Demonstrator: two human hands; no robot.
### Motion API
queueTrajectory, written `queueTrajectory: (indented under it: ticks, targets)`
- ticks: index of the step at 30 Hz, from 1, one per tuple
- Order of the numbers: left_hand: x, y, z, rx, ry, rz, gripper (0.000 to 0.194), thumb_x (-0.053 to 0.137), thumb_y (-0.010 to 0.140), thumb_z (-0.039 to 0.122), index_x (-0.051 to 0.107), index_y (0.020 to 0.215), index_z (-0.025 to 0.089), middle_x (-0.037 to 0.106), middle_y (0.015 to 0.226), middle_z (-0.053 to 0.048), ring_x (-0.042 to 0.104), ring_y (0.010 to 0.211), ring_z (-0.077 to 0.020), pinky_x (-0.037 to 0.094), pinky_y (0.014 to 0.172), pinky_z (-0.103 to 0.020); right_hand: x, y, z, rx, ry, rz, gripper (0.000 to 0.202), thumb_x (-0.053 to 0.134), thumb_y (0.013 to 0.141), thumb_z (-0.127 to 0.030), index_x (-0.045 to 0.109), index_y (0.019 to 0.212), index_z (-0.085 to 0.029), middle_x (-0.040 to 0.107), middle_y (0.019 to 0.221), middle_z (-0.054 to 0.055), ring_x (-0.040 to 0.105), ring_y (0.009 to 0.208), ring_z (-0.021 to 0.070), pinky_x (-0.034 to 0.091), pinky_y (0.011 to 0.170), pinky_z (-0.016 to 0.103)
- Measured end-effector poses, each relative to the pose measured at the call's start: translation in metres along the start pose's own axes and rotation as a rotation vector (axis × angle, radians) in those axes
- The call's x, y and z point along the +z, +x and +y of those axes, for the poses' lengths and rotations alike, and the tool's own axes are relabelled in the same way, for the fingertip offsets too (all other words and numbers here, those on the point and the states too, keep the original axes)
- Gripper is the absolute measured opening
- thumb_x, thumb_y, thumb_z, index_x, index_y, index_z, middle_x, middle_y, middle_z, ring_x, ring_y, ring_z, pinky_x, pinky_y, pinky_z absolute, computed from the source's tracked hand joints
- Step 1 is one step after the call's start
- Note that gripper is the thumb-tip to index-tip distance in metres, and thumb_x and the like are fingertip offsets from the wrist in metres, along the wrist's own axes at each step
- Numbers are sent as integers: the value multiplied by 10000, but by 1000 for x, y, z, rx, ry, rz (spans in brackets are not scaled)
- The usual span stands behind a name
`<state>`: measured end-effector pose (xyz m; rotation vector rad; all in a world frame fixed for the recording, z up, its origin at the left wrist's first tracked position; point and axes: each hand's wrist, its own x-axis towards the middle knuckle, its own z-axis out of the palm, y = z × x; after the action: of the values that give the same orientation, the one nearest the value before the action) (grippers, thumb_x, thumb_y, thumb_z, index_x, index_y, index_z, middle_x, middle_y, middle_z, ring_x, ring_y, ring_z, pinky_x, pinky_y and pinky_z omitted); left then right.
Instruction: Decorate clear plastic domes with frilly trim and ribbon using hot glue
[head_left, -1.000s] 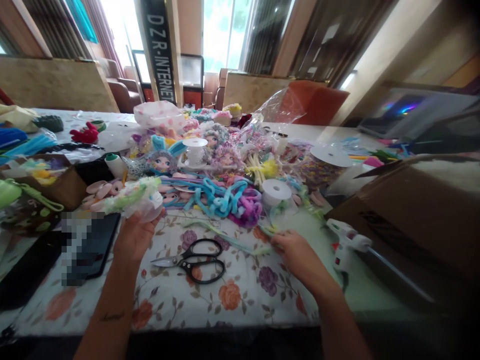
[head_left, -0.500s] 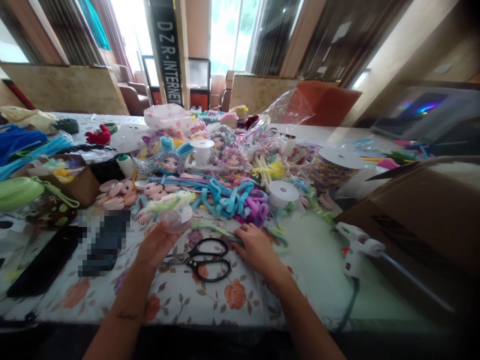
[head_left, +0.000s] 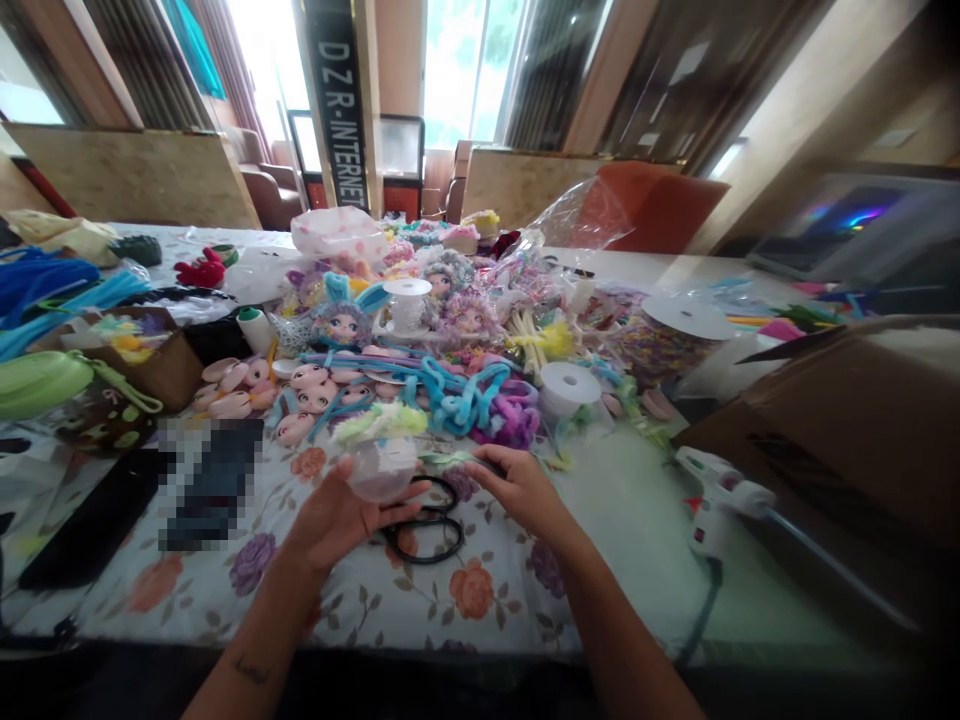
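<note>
One large carton point(head_left: 817, 420) stands at your right, its contents unclear; the small box point(head_left: 174, 368) at left holds pastel pieces. Your left hand point(head_left: 337, 512) cups the clear piece point(head_left: 381, 474) from below, apparently for support, fuzzy trim point(head_left: 381, 424) uppermost; your right hand point(head_left: 517, 488) pinches the pale green strand point(head_left: 448, 460) just beside it.

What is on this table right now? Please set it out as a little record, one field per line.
Left hand: holds a clear rounded piece with fluffy green-and-white trim
Right hand: pinches a pale green strip
Scissors: on the floral cloth, handles partly showing, blades hidden
Beyond the hands: blue fuzzy strands, purple fuzzy strands, doll faces
Right side: white glue gun, cardboard box
</note>
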<state>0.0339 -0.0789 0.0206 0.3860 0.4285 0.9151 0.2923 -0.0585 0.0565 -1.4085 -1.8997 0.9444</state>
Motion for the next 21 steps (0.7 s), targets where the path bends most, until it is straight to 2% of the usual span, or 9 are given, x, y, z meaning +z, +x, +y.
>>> queueTrajectory:
  ticks: [3, 6, 10, 12, 15, 17, 19, 21]
  targets:
    - [12, 4, -18, -83, -53, -70, 933, 727, 725, 584, 434, 1406, 17, 452, 1463, -285, 406, 1352, -488, 274, 1140, -597, -4, 0, -9, -34, 1, 11, 279, 565, 912, -408, 675, 812, -172, 635, 718, -5, 540, 669, 140, 376, 618, 237]
    - [23, 13, -35, -64, -126, -88, 975, 726, 715, 595, 401, 1426, 11, 489, 1432, -285, 405, 1371, -447, 249, 1170, -547, -6, -4, -15, -49, 76, -43, 282, 582, 904, -408, 684, 803, -165, 612, 701, -8, 503, 644, 124, 356, 590, 228]
    - [30, 24, -43, 79, -194, -54, 775, 667, 782, 580, 457, 1420, 194, 654, 1290, -131, 558, 1250, -348, 268, 1157, -583, -12, -12, -19, 3, 214, -142, 354, 585, 893, -464, 684, 772, -147, 519, 622, -22, 421, 571, 104, 306, 520, 227]
    - [31, 27, -40, 150, -200, 6, 642, 650, 818, 532, 505, 1380, 256, 692, 1228, -85, 599, 1189, -305, 304, 1134, -599, -15, -15, -18, 25, 202, -166, 370, 577, 896, -474, 676, 753, -148, 489, 598, -30, 403, 551, 100, 291, 509, 228]
    - [29, 25, -29, 239, -181, 102, 505, 637, 853, 468, 566, 1315, 276, 705, 1201, -72, 618, 1158, -276, 373, 1099, -572, -17, -18, -11, 38, 133, -155, 309, 612, 874, -457, 670, 808, -160, 558, 656, -18, 477, 585, 118, 336, 537, 226]
    - [27, 22, -20, 309, -167, 158, 459, 628, 870, 445, 579, 1298, 288, 700, 1211, -66, 625, 1149, -265, 420, 1068, -545, -15, -19, -5, 41, 49, -88, 271, 673, 829, -423, 659, 946, -178, 628, 741, -5, 559, 658, 151, 392, 594, 231]
    - [26, 17, -10, 360, -155, 213, 441, 621, 881, 434, 579, 1298, 296, 701, 1207, -64, 639, 1120, -264, 463, 1027, -538, -10, -19, 1, 35, -67, -1, 316, 691, 813, -354, 620, 1077, -195, 666, 785, 1, 614, 715, 178, 425, 646, 243]
    - [24, 13, -2, 380, -146, 269, 430, 608, 891, 428, 578, 1300, 297, 708, 1191, -65, 652, 1095, -269, 488, 996, -546, -5, -19, 6, 5, -174, 52, 283, 642, 843, -281, 606, 1111, -201, 683, 774, 2, 636, 701, 181, 431, 661, 248]
